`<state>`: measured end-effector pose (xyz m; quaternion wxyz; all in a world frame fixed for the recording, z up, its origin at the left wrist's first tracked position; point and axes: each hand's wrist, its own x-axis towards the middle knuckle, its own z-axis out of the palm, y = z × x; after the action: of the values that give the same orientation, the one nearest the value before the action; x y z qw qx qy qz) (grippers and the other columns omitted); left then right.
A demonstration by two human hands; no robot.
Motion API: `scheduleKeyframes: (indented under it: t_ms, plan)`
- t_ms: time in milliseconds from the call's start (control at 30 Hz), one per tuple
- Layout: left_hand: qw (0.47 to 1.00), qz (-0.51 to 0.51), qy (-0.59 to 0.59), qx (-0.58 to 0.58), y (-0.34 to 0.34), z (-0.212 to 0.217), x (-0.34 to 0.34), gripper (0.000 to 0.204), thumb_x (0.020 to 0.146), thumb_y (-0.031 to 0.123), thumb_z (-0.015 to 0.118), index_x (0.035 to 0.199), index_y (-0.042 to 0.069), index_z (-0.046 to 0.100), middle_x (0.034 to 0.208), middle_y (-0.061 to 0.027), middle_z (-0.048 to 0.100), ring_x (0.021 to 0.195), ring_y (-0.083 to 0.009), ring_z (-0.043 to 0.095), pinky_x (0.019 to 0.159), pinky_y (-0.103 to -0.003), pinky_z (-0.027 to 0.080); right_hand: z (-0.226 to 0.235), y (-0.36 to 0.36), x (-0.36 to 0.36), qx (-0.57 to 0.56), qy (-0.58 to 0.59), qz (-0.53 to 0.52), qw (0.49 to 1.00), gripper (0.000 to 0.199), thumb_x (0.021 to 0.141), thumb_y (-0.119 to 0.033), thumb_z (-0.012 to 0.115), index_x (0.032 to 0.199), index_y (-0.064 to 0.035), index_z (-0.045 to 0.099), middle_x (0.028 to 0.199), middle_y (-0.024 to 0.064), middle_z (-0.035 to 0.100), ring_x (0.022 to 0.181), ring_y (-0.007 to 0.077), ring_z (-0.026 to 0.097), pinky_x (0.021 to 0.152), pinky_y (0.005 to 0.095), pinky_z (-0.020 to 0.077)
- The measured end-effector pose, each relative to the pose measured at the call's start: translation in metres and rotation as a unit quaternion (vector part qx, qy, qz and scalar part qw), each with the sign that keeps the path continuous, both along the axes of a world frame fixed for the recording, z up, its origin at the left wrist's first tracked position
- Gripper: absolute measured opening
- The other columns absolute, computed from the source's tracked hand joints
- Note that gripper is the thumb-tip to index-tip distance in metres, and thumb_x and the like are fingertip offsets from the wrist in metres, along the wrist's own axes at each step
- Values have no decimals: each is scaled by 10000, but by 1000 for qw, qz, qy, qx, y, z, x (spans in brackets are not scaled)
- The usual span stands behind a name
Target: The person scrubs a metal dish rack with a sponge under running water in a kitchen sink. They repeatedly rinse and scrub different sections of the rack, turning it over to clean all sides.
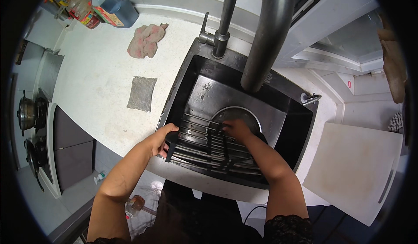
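A metal-barred drying rack [196,150] with black end strips and black joints lies across the near part of the dark sink [278,113]. My left hand [162,140] is closed around the rack's left black end, by the sink's near left edge. Over the sink, my right hand [237,130] has its fingers curled at a black joint on the rack's far side; its fingertips are partly hidden. Beyond that hand shows a round, metal-rimmed piece [237,113] on the sink floor. Water drops sit on the sink's bottom.
A thick dark tap [265,39] arches over the sink. On the left counter lie a grey scouring pad [142,93] and a crumpled cloth [147,40], with bottles [114,8] behind. A white cutting board [355,170] rests at right. Pots [27,113] stand on the stove far left.
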<state>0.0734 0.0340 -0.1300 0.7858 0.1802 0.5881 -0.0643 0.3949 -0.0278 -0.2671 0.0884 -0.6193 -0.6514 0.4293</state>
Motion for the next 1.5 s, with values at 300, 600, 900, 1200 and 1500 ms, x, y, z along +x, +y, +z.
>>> scheduleKeyframes:
  t_ms: [300, 600, 900, 1200, 1500]
  plan:
    - [1000, -4, 0, -8, 1, -3, 1, 470, 737, 509, 535, 997, 120, 572, 816, -89, 612, 618, -230, 610, 454, -420, 515, -11, -13, 10, -35, 169, -168, 971, 319, 771, -134, 692, 1089, -128, 666, 988, 159, 666, 919, 263, 660, 793, 320, 504]
    - [1000, 0, 4, -15, 3, 1, 3, 485, 730, 525, 530, 1002, 125, 573, 815, -96, 607, 638, -243, 616, 467, -430, 527, -25, -7, 12, 0, -22, -134, 991, 352, 794, -211, 649, 1135, -126, 623, 1020, 186, 646, 927, 354, 621, 838, 402, 497]
    - [1000, -11, 9, 3, 4, 4, 8, 499, 723, 528, 535, 1007, 120, 574, 782, -92, 600, 613, -234, 609, 442, -396, 515, -113, 4, 41, -117, -153, -59, 980, 379, 784, -294, 672, 1068, -45, 639, 1107, 158, 630, 1021, 311, 602, 893, 357, 470]
    - [1000, -4, -5, -6, 2, 6, 4, 474, 732, 518, 528, 987, 120, 570, 743, -62, 588, 604, -216, 607, 433, -401, 516, -1, -1, -15, 139, 79, 60, 985, 117, 734, -81, 705, 818, -59, 627, 981, 81, 651, 928, 217, 624, 796, 319, 485]
    - [1000, -11, 3, -7, 4, 11, 7, 486, 737, 521, 523, 992, 109, 560, 801, -75, 597, 608, -222, 614, 436, -391, 515, 32, 7, -33, 47, -17, -46, 998, 252, 737, -161, 704, 965, -103, 615, 901, 126, 653, 845, 308, 633, 769, 369, 498]
